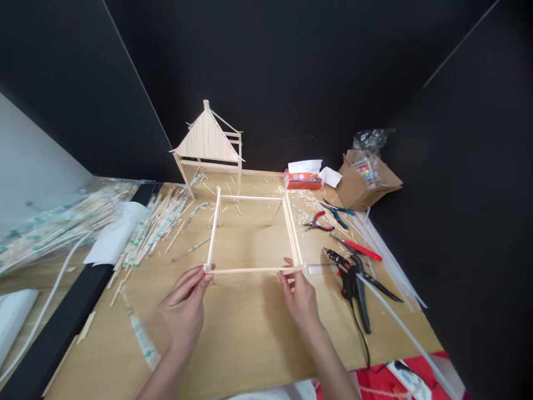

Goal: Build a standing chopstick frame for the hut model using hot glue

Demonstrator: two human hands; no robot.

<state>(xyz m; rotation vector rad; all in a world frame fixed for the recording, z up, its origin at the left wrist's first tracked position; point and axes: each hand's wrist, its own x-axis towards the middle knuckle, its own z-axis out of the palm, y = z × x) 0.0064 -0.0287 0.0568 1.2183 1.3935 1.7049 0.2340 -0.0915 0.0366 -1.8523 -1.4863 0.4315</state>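
Note:
A square frame of thin wooden sticks stands on short legs over the middle of the table. My left hand pinches its near left corner between thumb and fingers. Close to the near right corner, my right hand grips the front stick, fingers partly hidden behind it. The right side of the frame shows sticks laid side by side. Behind it stands a stick model house with one slatted roof slope and open legs.
Right of the frame lie a glue gun, red-handled pliers, blue-handled pliers and clear glue sticks. A tissue pack and cardboard box sit at the back. Loose sticks and wrappers cover the left.

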